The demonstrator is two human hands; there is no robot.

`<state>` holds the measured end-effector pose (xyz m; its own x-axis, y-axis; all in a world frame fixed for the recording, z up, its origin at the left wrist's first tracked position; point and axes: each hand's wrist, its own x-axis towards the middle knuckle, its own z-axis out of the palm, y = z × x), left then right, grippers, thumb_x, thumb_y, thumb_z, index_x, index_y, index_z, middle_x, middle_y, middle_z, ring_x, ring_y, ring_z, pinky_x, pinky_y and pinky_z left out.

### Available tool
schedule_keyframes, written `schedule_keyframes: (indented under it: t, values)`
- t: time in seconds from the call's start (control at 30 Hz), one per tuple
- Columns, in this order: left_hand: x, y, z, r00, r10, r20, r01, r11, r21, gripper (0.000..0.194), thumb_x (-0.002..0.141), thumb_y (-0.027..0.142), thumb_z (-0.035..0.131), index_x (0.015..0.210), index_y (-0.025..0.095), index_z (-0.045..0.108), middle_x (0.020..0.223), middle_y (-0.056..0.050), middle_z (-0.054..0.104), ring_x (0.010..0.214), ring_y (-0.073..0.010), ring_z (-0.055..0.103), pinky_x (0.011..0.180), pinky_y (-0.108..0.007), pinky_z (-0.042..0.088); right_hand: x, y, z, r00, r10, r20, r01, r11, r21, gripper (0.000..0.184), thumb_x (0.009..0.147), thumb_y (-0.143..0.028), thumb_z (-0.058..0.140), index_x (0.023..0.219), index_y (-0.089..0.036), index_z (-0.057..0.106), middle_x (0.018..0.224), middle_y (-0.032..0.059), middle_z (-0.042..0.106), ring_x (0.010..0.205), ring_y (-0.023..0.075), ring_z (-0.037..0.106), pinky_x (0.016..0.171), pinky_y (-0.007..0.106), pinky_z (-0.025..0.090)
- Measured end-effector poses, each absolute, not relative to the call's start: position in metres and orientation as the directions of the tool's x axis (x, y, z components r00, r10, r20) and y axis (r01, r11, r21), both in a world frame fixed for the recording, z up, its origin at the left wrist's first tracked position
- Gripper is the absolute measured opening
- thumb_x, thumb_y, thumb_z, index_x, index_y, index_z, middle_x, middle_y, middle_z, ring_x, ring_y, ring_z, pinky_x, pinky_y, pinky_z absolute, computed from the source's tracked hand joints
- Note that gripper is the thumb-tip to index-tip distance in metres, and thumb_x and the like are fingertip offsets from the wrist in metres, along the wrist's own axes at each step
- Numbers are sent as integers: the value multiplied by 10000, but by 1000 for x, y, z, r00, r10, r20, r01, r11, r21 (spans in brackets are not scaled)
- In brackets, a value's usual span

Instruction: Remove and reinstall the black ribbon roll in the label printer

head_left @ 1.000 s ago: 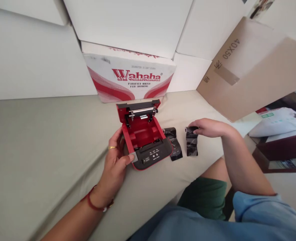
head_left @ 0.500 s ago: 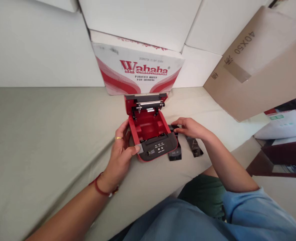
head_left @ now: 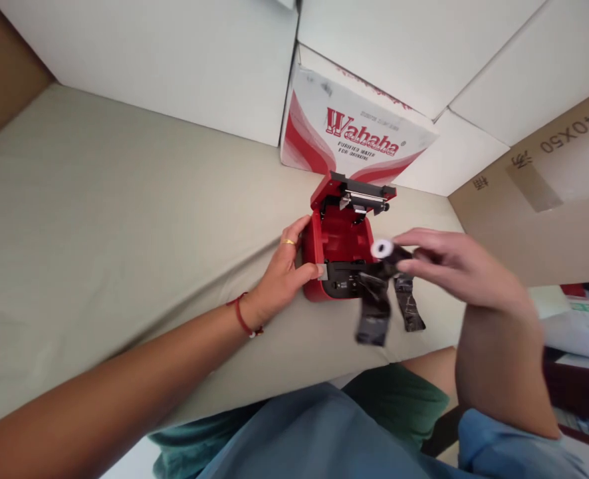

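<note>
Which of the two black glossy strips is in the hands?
The left black glossy strip, with the white ring-shaped roll end, is in the right hand. The other black glossy strip lies on the beige cloth.

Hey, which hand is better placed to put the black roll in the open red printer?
Probably your right hand: it holds the black roll, loose end hanging, near the right side of the red printer. Your left hand is busy gripping the printer's left side.

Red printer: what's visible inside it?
Red inner walls, with a black roller under the raised lid. The dark roll in the right hand covers the near right corner; what lies there can't be seen.
</note>
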<state>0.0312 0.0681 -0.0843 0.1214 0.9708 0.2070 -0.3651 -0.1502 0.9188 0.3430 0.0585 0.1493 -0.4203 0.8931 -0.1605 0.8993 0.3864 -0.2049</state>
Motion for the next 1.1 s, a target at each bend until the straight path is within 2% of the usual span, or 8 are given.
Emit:
schedule_keyframes:
  t: [0.3, 0.5, 0.67, 0.77, 0.83, 0.9, 0.97, 1.1]
  values:
    - [28, 69, -85, 166, 964, 208, -397, -128, 909, 948, 812, 319, 906, 1707, 363, 598, 1834, -81, 527, 1775, -452, 392, 1491, -691, 358, 229, 77, 77, -315, 949, -24, 949, 314, -12, 375, 1097, -277, 684, 1434, -287, 847, 1417, 116, 866, 1160, 347, 829, 912, 440, 667]
    - [26, 67, -81, 188, 961, 204, -372, -122, 920, 958, 838, 324, 881, 1743, 339, 566, 1837, -108, 526, 1757, -447, 436, 1508, -701, 325, 210, 94, 85, -255, 951, -177, 956, 276, 104, 425, 1090, -194, 664, 1479, -221, 833, 1441, 173, 874, 1237, 394, 833, 947, 481, 658]
    - [23, 65, -77, 197, 960, 197, -351, -118, 929, 961, 855, 328, 872, 1760, 329, 549, 1876, -119, 492, 1768, -443, 434, 1521, -715, 288, 198, 107, 81, -172, 963, -207, 958, 213, 194, 410, 1096, -245, 698, 1478, -296, 837, 1318, 148, 918, 1162, 390, 863, 867, 450, 645]
    - [21, 65, -78, 219, 955, 198, -345, -114, 932, 962, 873, 319, 864, 1775, 345, 531, 1896, -109, 471, 1790, -438, 404, 1527, -707, 277, 205, 110, 76, -228, 956, -184, 962, 250, 108, 431, 1068, -216, 736, 1483, -280, 833, 1351, 148, 915, 1186, 377, 867, 932, 454, 664]
    - [21, 65, -79, 217, 956, 198, -340, -116, 933, 953, 886, 321, 858, 1780, 347, 528, 1901, -106, 467, 1801, -441, 389, 1525, -705, 288, 218, 105, 77, -343, 931, -122, 939, 336, -74, 397, 1074, -214, 747, 1457, -261, 842, 1374, 129, 912, 1204, 346, 867, 1006, 456, 679]
    - [21, 65, -80, 205, 957, 204, -329, -129, 936, 946, 889, 330, 863, 1775, 347, 535, 1896, -106, 477, 1800, -444, 392, 1518, -704, 308, 233, 90, 80, -457, 889, 20, 848, 443, -292, 308, 1120, -251, 733, 1402, -244, 856, 1349, 109, 917, 1172, 298, 877, 1034, 437, 698]
    - [22, 65, -82, 185, 957, 225, -308, -161, 938, 942, 888, 341, 872, 1769, 351, 539, 1881, -104, 498, 1783, -444, 419, 1507, -701, 339, 248, 68, 83, -540, 822, 180, 715, 561, -417, 275, 1177, -282, 698, 1404, -247, 849, 1358, 102, 917, 1174, 260, 886, 1051, 415, 715]
    - [24, 66, -88, 182, 944, 274, -246, -227, 943, 942, 936, 353, 833, 1807, 355, 473, 1886, -96, 488, 1769, -418, 446, 1494, -680, 383, 267, 17, 77, -698, 662, 274, 570, 745, -347, 361, 1211, -261, 678, 1560, -261, 772, 1538, 122, 865, 1435, 263, 825, 1241, 470, 677]
